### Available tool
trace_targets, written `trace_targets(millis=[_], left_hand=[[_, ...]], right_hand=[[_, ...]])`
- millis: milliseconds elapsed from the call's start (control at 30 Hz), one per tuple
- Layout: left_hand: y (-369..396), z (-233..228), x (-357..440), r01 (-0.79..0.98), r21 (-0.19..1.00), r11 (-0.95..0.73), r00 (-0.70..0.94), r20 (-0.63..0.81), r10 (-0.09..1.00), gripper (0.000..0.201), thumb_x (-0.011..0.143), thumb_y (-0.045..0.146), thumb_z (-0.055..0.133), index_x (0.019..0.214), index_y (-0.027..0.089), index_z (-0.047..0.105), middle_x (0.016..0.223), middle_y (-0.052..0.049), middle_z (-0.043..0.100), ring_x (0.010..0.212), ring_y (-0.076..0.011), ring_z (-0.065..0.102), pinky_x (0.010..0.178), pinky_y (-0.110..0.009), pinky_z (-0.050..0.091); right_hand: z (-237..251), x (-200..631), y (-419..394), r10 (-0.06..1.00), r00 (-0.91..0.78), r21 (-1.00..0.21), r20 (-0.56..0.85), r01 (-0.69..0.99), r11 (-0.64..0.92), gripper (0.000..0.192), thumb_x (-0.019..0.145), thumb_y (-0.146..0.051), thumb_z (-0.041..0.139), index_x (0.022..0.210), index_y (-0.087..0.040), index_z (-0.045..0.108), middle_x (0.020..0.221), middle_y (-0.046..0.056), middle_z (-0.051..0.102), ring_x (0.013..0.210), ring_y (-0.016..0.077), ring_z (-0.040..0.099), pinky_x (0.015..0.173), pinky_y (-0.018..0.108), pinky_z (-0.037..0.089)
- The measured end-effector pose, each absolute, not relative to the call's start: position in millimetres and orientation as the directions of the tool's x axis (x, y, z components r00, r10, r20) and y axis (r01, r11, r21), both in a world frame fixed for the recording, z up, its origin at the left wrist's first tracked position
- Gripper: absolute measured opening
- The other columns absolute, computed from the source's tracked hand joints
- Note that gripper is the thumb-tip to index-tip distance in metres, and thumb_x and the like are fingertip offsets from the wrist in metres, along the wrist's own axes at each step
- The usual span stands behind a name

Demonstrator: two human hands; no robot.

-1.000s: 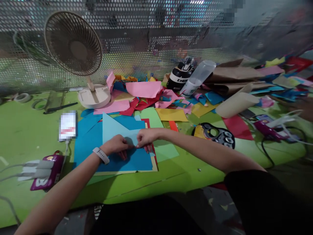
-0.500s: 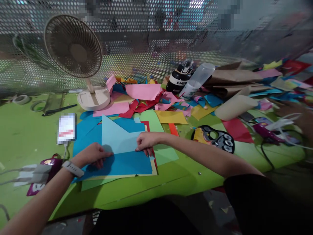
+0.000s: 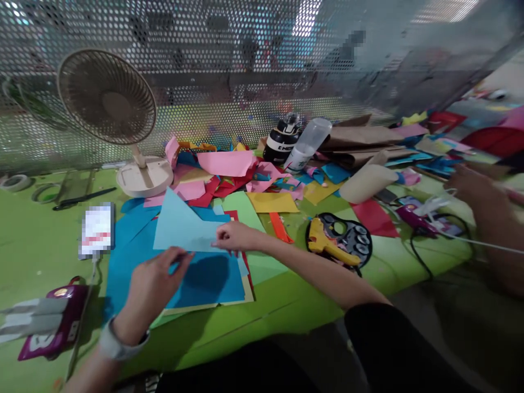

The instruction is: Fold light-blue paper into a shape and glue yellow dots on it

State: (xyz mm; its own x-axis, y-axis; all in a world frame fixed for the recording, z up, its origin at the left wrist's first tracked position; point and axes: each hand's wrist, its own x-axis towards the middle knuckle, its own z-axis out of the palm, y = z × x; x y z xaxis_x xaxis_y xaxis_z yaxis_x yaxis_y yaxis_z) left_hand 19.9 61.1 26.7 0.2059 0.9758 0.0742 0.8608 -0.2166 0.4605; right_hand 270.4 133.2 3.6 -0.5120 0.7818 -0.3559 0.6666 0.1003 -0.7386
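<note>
As seen from the head camera, a light blue paper (image 3: 174, 224) is laid on a dark blue paper (image 3: 231, 286) left of centre in the frame, its peaked corner pointed toward the top. Its right-hand end is touched, or nearly so, by the right hand (image 3: 215, 243), whose fingers are curled in; whether the paper is gripped or only pressed cannot be told. The left hand (image 3: 191, 256) is placed at the lower left of centre, its thumb and forefinger bent toward each other near the paper's lower edge; whether the tips are met, or anything thin is held, cannot be told. A shadow is cast to its right.

For neat handling, the light blue paper is probably best steadied by the right hand with light, flat pressure, so that it is neither slid nor creased, while its lower edge is kept in sight. Care is best taken with the glue gun (image 3: 327, 245), which is set right of centre on the desk (image 3: 278, 305), near the right forearm.
</note>
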Motion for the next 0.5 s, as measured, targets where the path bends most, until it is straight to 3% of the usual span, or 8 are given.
trace_targets(millis=[33,100,167,233,367,500], left_hand=[[67.7,25.7,32.4,0.83,0.41,-0.378,0.342,0.16,0.926,0.036,0.093,0.051,0.045,0.106,0.024,0.065,0.106,-0.006,0.073,0.097,-0.0243,0.069,0.081,-0.033,0.052],[87.7,21.3,49.4,0.782,0.287,-0.553,0.486,0.275,0.83,0.042,0.092,0.051,0.049,0.119,0.021,0.061,0.122,-0.011,0.066,0.114,-0.0282,0.061,0.094,-0.04,0.048],[111.7,14.9,57.4,0.805,0.185,-0.564,0.506,0.285,0.814,0.056,0.085,0.057,0.059,0.122,0.017,0.058,0.126,-0.016,0.062,0.116,-0.0328,0.057,0.096,-0.046,0.047],[134.1,8.8,61.7,0.819,0.142,-0.556,0.51,0.261,0.819,0.062,0.081,0.059,0.063,0.124,0.014,0.057,0.128,-0.018,0.059,0.119,-0.0348,0.054,0.099,-0.048,0.044],[165.3,2.1,69.6,0.726,0.175,-0.665,0.644,0.169,0.746,0.067,0.077,0.057,0.069,0.128,0.016,0.055,0.135,-0.016,0.054,0.126,-0.034,0.048,0.107,-0.047,0.035],[181.6,1.3,70.0,0.699,0.195,-0.688,0.682,0.109,0.723,0.068,0.068,0.065,0.071,0.114,0.015,0.062,0.113,-0.015,0.064,0.111,-0.0333,0.057,0.099,-0.044,0.04]], right_hand=[[8.9,280.2,131.2,0.872,-0.423,-0.664,-0.247,0.729,0.166,0.032,0.088,-0.049,0.056,0.079,-0.018,0.058,0.071,0.002,0.069,0.063,0.0149,0.066,0.058,0.023,0.045],[18.0,305.3,127.2,0.975,-0.214,-0.394,-0.06,0.902,0.174,0.027,0.091,-0.045,0.052,0.091,-0.019,0.061,0.089,0.007,0.071,0.084,0.0215,0.067,0.067,0.027,0.045],[22.9,330.9,124.0,0.998,-0.055,-0.146,-0.031,0.988,0.05,0.028,0.088,-0.04,0.054,0.102,-0.016,0.06,0.106,0.014,0.067,0.097,0.0284,0.064,0.073,0.033,0.046],[23.1,349.3,121.7,0.997,0.046,-0.02,-0.069,0.999,-0.047,0.034,0.085,-0.04,0.058,0.107,-0.015,0.058,0.114,0.017,0.062,0.105,0.0325,0.06,0.076,0.035,0.046],[16.6,358.6,120.2,0.987,0.108,-0.002,-0.119,0.994,-0.109,0.042,0.082,-0.03,0.059,0.119,-0.012,0.052,0.122,0.019,0.055,0.101,0.0313,0.062,0.076,0.035,0.046],[10.4,358.4,120.7,0.979,0.174,-0.018,-0.108,0.984,-0.176,0.053,0.082,-0.029,0.06,0.128,-0.009,0.043,0.125,0.021,0.054,0.099,0.0312,0.064,0.074,0.033,0.045]])
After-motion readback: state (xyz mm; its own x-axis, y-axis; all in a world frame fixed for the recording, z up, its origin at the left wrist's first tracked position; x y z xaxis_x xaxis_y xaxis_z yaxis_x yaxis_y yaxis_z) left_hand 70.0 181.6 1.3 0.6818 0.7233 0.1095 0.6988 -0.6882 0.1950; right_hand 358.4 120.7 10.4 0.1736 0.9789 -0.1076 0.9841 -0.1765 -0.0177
